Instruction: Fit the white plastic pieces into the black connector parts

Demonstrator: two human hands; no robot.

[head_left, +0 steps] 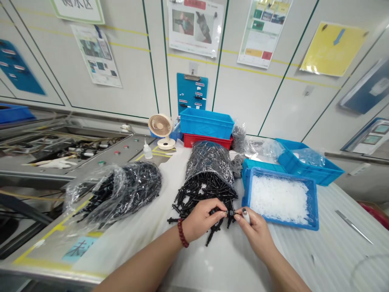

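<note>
My left hand [200, 219] pinches a small black plastic part [223, 212] at the near edge of a pile of the same black parts [203, 194]. A red bead bracelet [182, 233] sits on that wrist. My right hand [255, 229] is closed around a small silver tool [245, 215] and its fingertips meet the black part's right end. The pile spills from an open clear bag [209, 160]. Right of my hands stands a blue tray [314, 207] filled with small white rings [278, 196].
A second clear bag of black parts [121, 188] lies to the left. Stacked blue and red bins [206, 125], a small fan [161, 127] and a dropper bottle [147, 151] stand at the back. Another blue bin [316, 166] is at right, metal tweezers [354, 227] lie near it.
</note>
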